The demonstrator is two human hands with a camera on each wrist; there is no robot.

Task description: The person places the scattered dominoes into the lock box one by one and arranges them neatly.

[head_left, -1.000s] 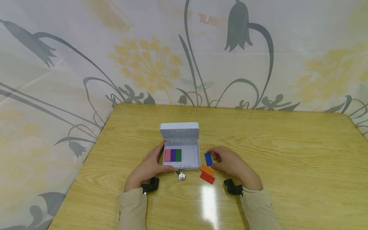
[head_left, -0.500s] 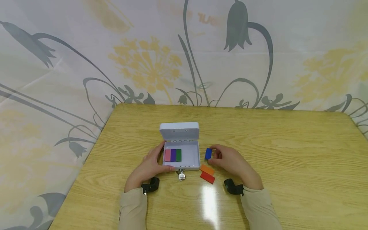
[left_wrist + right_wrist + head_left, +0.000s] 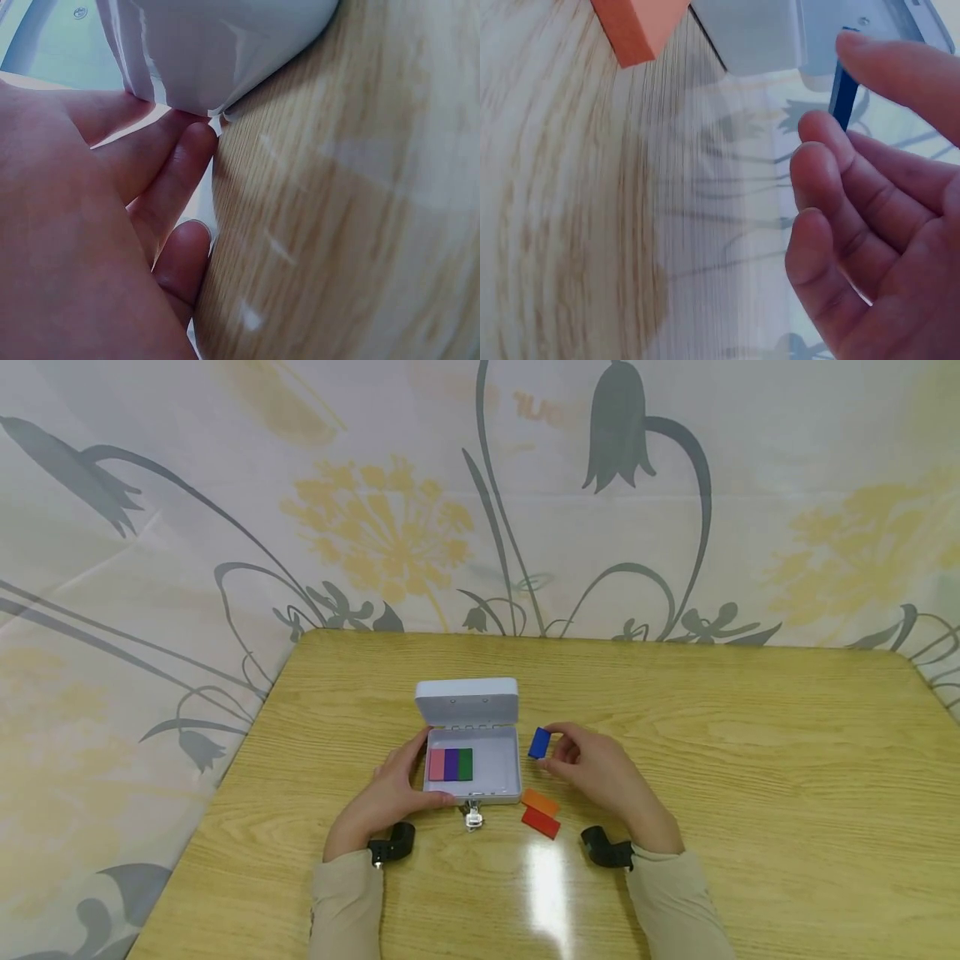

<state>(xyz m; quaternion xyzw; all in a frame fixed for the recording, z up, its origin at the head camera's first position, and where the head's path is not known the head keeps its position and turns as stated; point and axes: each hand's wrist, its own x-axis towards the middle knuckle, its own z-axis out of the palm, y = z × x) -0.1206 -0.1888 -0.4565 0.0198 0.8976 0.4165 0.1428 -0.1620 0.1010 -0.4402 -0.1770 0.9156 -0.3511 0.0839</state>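
A white metal cash box stands with its lid raised. Pink, purple and green blocks lie side by side in its left part. My left hand grips the box's left side, thumb along the front rim and fingers toward the back corner. To the right of the box, my right hand pinches a flat blue block between thumb and fingertips. In the right wrist view the blue block appears edge-on, above the table.
An orange block and a red block lie against each other off the box's front right corner. Keys hang at the box's front lock. Behind the wooden table is a flower-patterned backdrop.
My right hand has carried the blue block away from the orange and red blocks, toward the back of the table, tilting it. The left hand and the box stay put.
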